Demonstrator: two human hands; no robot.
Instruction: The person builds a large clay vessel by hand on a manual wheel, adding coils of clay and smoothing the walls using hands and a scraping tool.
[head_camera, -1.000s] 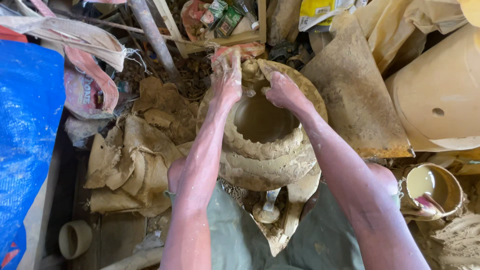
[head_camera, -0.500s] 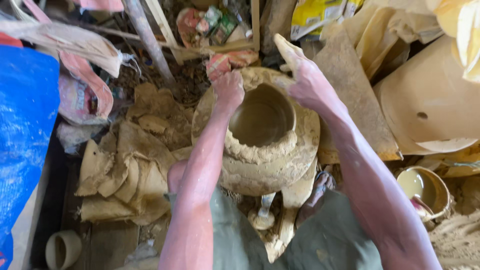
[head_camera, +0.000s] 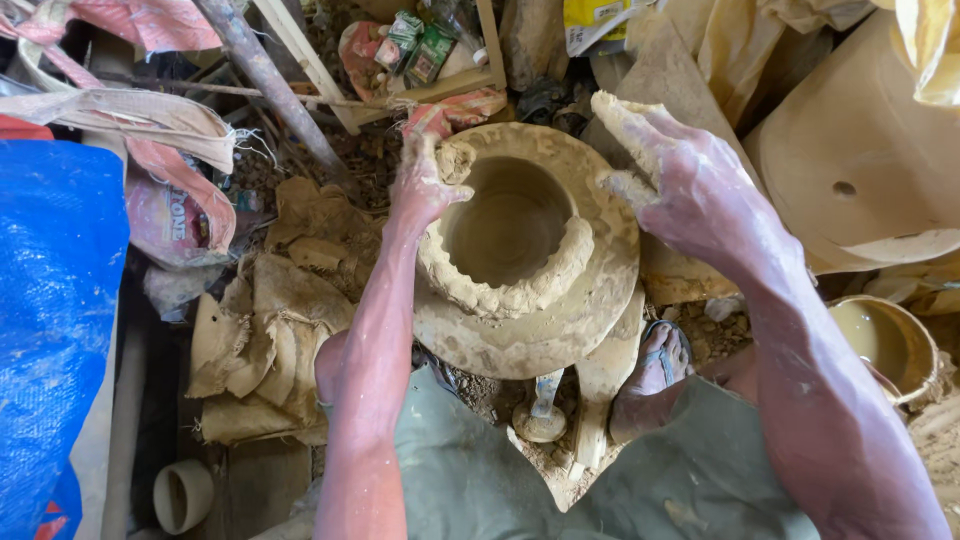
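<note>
Rough clay pot (head_camera: 510, 235) on a round wheel (head_camera: 560, 330), left hand (head_camera: 425, 185) pressing the pot's far-left rim, right hand (head_camera: 690, 190) raised just right of the pot (a clay lump (head_camera: 625, 125) in its fingers), bucket (head_camera: 890, 345) well right, blue tarp (head_camera: 55, 330) far left

Small green and white foil packets (head_camera: 420, 45) lie at top centre, beyond my clay ring; crumpled yellow plastic bag with a white label (head_camera: 598, 22) just right; printed pink sack (head_camera: 165, 215) far left.
</note>
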